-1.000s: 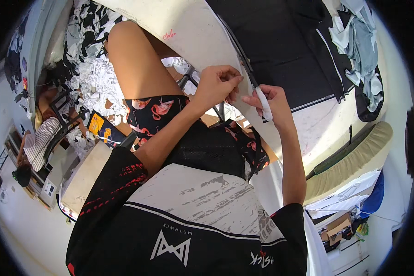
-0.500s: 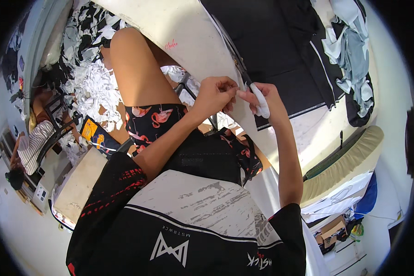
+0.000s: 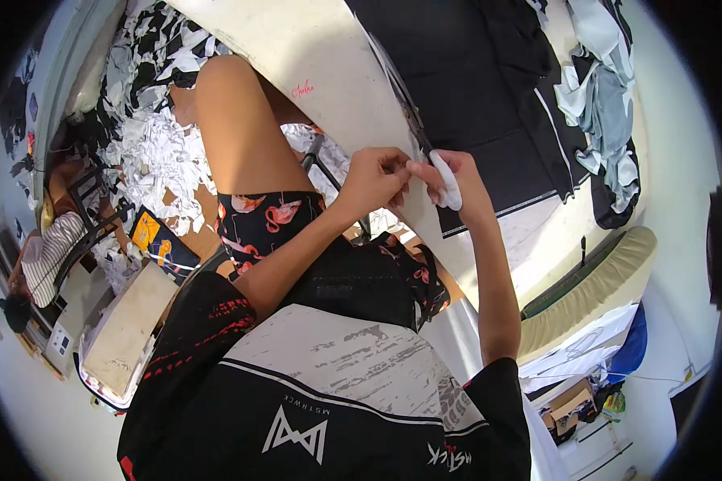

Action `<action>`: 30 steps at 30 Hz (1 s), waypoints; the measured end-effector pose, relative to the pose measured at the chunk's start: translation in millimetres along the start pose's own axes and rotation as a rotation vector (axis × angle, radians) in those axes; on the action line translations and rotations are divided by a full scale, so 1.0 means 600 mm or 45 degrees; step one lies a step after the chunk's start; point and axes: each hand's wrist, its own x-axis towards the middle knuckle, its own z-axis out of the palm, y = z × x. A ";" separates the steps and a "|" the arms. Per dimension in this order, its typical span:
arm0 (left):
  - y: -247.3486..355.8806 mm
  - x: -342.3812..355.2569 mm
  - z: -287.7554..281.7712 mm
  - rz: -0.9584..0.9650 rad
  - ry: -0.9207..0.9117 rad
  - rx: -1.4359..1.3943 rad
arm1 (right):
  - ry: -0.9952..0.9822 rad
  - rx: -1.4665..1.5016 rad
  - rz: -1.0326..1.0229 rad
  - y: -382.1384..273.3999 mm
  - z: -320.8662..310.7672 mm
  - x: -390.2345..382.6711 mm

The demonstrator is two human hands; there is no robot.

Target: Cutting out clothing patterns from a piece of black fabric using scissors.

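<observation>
My left hand [image 3: 373,180] is closed in a pinch above my lap, its fingertips meeting the thumb of my right hand. Whatever lies between those fingertips is too small to make out. My right hand [image 3: 464,186] is wrapped around a pair of scissors; the white wrapped handle [image 3: 448,183] shows at the palm, and the dark blades [image 3: 409,112] point away from me over the table edge. Just beyond and to the right, a black fabric piece [image 3: 465,104] with a thin white edge line lies spread on the pale table [image 3: 337,88].
White and black fabric scraps [image 3: 156,160] cover the floor at left. Grey and white cloth [image 3: 606,120] is heaped on the table's right side. A padded beige-covered board [image 3: 594,293] stands at right. Another person in a striped top [image 3: 52,256] sits far left.
The whole view has shifted slightly. My hands stay together at the fingertips, and the scissors remain in my right hand.
</observation>
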 end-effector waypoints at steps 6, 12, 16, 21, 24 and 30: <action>-0.001 0.001 0.005 -0.002 -0.007 0.008 | -0.034 0.053 0.012 -0.019 -0.004 0.013; -0.006 0.001 0.007 -0.029 -0.013 0.005 | 0.025 -0.014 0.044 -0.007 -0.001 0.011; -0.006 -0.002 0.010 -0.021 -0.014 0.021 | 0.005 0.021 0.018 0.000 -0.002 0.010; -0.003 -0.005 0.012 -0.021 -0.005 -0.006 | 0.005 -0.003 0.009 0.000 -0.003 0.015; -0.003 -0.006 0.014 -0.020 -0.007 -0.039 | 0.012 -0.007 -0.007 -0.010 -0.002 0.019; -0.003 -0.002 0.011 -0.025 0.014 -0.017 | 0.000 -0.024 -0.002 -0.041 -0.005 0.042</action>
